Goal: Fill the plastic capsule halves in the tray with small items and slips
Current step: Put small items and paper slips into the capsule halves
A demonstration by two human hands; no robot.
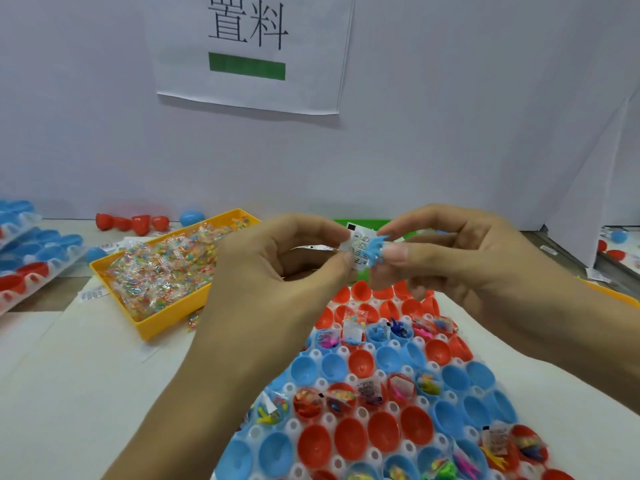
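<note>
Both hands meet above the far end of the clear tray (375, 408) of red and blue capsule halves. My left hand (277, 258) pinches a white printed slip (356, 242) between thumb and forefinger. My right hand (450, 251) pinches a small blue plastic toy (374, 249) against that slip. Several halves in the tray hold slips, candy packets and small coloured toys; others, such as a red half (349, 441) and a blue half (334, 367), hold nothing.
A yellow bin (166, 317) full of small candy packets sits to the left of the tray. Loose red capsule halves (131, 221) lie by the back wall. Stacked trays of halves (31, 251) stand at the far left. A green bin (363, 223) shows behind my hands.
</note>
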